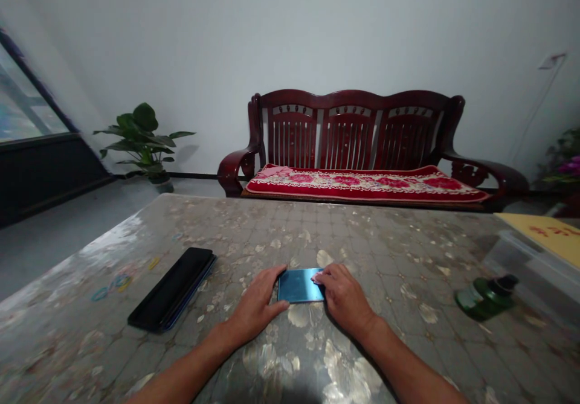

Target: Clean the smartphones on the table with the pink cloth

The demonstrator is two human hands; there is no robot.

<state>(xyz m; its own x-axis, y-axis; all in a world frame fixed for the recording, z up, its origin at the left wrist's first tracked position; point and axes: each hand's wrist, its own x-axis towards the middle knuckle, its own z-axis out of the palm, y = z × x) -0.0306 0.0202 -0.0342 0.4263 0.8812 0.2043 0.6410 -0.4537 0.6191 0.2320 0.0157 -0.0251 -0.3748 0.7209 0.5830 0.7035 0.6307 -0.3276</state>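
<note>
A flat blue slab (296, 289) lies on the patterned worktop (399, 355) between both hands. The left hand (256, 301) grips its left end, thumb and fingers at opposite edges; the right hand (347, 300) pinches a small pale scrap (316, 278) over its right end. Rightward sits a green bottle (484, 298), then a clear box (539, 280) beneath a yellow sheet (550, 234); their contents are indistinct.

Two bare forearms (194, 359) (hands (255, 300) equally bare)
</note>
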